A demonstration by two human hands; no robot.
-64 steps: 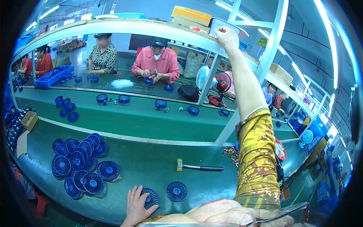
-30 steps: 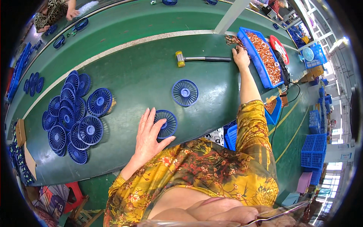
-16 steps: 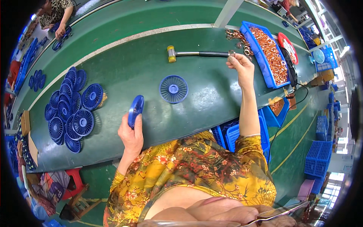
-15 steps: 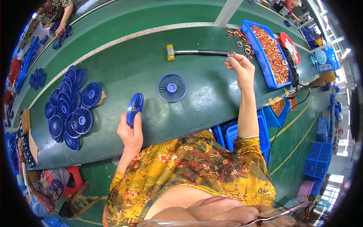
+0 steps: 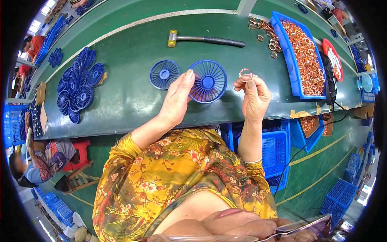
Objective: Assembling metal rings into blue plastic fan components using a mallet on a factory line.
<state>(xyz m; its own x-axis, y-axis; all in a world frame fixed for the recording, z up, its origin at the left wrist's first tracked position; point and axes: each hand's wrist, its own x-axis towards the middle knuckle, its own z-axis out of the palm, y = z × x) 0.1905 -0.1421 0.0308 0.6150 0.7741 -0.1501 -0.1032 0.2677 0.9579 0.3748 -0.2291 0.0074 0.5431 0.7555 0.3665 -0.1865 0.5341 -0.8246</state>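
Note:
My left hand (image 5: pixel 175 98) is closed on the rim of a round blue plastic fan grille (image 5: pixel 218 84), held up with its spokes and hub showing. To its right, my right hand (image 5: pixel 254 96) pinches a shiny copper-coloured metal ring (image 5: pixel 245 74) between thumb and fingers, apart from the grille. Just left of the held grille, a second blue grille (image 5: pixel 158 84) lies flat on the green table. Beyond them rests a hammer (image 5: pixel 209 39) with yellow faces and a black handle.
A heap of blue grilles (image 5: pixel 72 86) lies at the left on the table (image 5: pixel 133 115). At the right stands a blue tray (image 5: pixel 288 66) full of copper rings, with loose rings (image 5: pixel 273 44) beside it. A red dish (image 5: pixel 334 60) sits behind. Blue baskets (image 5: pixel 275 155) are below the table edge.
My left hand has moved right with the grille, now turned to show its spokes. My right hand has come down from the hammer's handle end with the ring. The view has shifted.

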